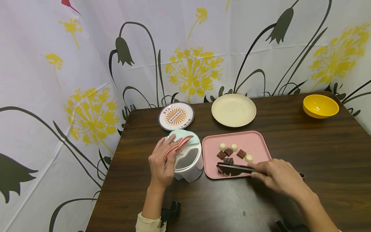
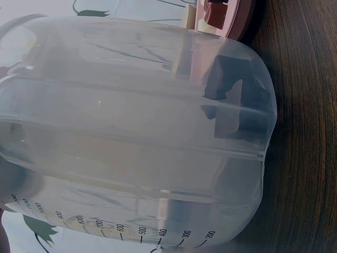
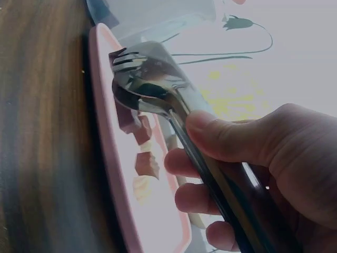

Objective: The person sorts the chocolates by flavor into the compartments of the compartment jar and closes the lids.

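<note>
The left hand point(image 1: 161, 163) wraps around the side of a white jug point(image 1: 189, 159), fingers curled against its wall near the pink flap of its mint lid point(image 1: 184, 137), which stands lifted so that the mouth lies open; the hold seems meant to steady the jug beside the pink tray point(image 1: 255, 139). In the left wrist view the translucent jug point(image 2: 131, 132) fills the frame, with volume marks along its lower edge.

The right hand point(image 1: 279, 176) grips metal tongs point(image 1: 236, 168), thumb on top and fingers curled beneath. The tongs reach low across the tray's near edge, their tips at a brown chocolate point(image 1: 220, 169); the right wrist view shows the scalloped tips point(image 3: 139, 79) nearly together over a brown piece, though whether they pinch it cannot be told. More chocolates point(image 1: 229, 152), brown and white, sit clustered mid-tray.

Both forearms come in from the near side of the dark table point(image 1: 318, 145), wrists low. Farther back rest a patterned saucer point(image 1: 176, 116), a cream plate point(image 1: 233, 110) and a yellow bowl point(image 1: 320, 106).
</note>
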`<state>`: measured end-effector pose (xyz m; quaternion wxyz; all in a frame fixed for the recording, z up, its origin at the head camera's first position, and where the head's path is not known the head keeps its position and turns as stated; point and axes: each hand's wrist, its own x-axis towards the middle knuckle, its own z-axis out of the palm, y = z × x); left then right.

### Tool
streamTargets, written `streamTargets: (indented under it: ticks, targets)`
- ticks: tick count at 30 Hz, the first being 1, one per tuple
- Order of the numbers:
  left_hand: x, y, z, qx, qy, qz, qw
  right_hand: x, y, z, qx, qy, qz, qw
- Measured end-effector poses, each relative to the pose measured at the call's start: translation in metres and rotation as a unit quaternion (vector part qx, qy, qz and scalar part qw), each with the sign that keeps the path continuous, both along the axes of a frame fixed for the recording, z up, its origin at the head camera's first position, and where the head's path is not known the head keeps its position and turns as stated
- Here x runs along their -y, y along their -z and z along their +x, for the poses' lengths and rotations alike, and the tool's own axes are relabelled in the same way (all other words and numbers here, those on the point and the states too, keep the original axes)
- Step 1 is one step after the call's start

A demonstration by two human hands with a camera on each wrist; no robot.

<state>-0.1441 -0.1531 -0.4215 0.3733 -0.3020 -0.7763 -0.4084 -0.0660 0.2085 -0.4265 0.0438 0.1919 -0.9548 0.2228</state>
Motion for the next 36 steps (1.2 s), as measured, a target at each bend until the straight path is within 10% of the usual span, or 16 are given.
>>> streamTargets:
  ticks: [12,23,36]
  targets:
    - [0.000,0.001,0.000,0.005,-0.001,0.001,1.0000,-0.003,-0.025,-0.003,-0.160,-0.031,-0.081,0.983]
    - [0.000,0.000,0.000,0.003,0.000,-0.001,1.0000,0.030,-0.053,-0.014,-0.307,-0.114,-0.149,0.933]
    - [0.000,0.000,0.000,-0.001,0.002,-0.003,1.0000,0.060,-0.054,-0.020,-0.255,-0.140,-0.087,0.953]
